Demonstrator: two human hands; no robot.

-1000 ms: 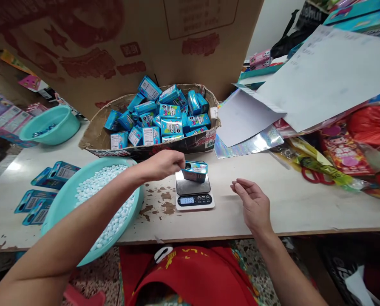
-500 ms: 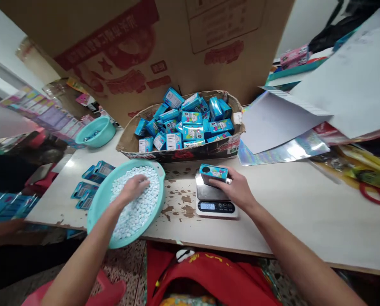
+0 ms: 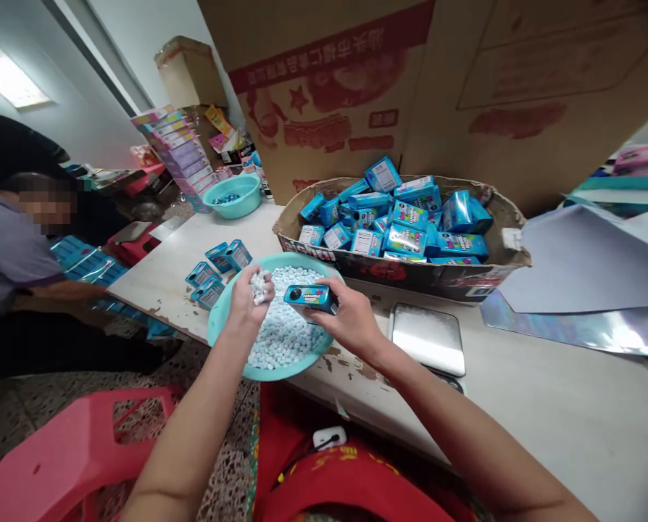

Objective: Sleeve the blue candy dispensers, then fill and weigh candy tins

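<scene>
My left hand (image 3: 243, 304) is cupped, palm up, around a heap of small white candies (image 3: 259, 287). It hovers over the left side of a turquoise basin (image 3: 280, 375) that holds many more white candies (image 3: 288, 337). My right hand (image 3: 354, 319) grips a small blue candy box (image 3: 309, 296) by its right end, above the basin. A dark round spot, perhaps an opening, shows near the box's left end. To the right of that hand lies a digital scale (image 3: 429, 337); nothing rests on its metal plate, and my forearm partly hides its display.
Behind the basin stands a cut-down carton (image 3: 400, 272) heaped with blue boxes. Several blue boxes (image 3: 209, 290) stand left of the basin. A smaller turquoise bowl (image 3: 233, 206) is farther back. Papers lie at right. A pink stool (image 3: 79, 442) and another person (image 3: 9, 261) are at left.
My left hand has come up out of the basin with candies in its palm. My right hand has carried the box left from over the scale to the basin. The view has turned left.
</scene>
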